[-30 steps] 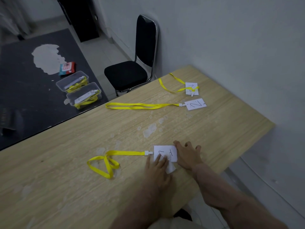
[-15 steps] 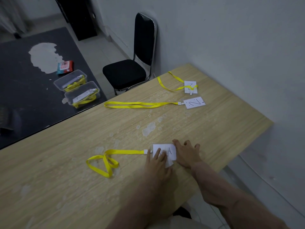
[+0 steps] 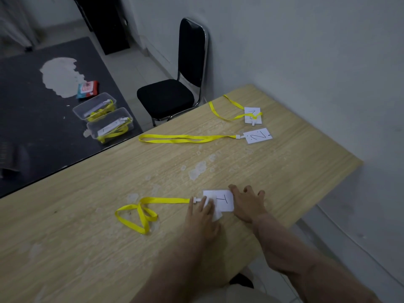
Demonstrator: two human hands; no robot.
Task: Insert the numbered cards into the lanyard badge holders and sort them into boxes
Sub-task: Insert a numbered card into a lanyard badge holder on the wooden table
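Observation:
A white numbered card lies over a badge holder on the wooden table, near its front edge. My left hand presses straight fingers on the card's left part, beside the clip of a yellow lanyard that trails left in loops. My right hand rests against the card's right edge with fingers spread on the table. Two more badge holders with cards lie farther back: one marked 2 with a straight lanyard, another with a curled lanyard.
Two clear plastic boxes holding yellow lanyards stand on the dark floor mat left of the table. A black chair stands behind the table against the wall. The table's right edge drops off close to my right hand.
The card has shifted a little to the right under my hands, showing more of its mark. Both hands stay at its sides; the view has drifted slightly.

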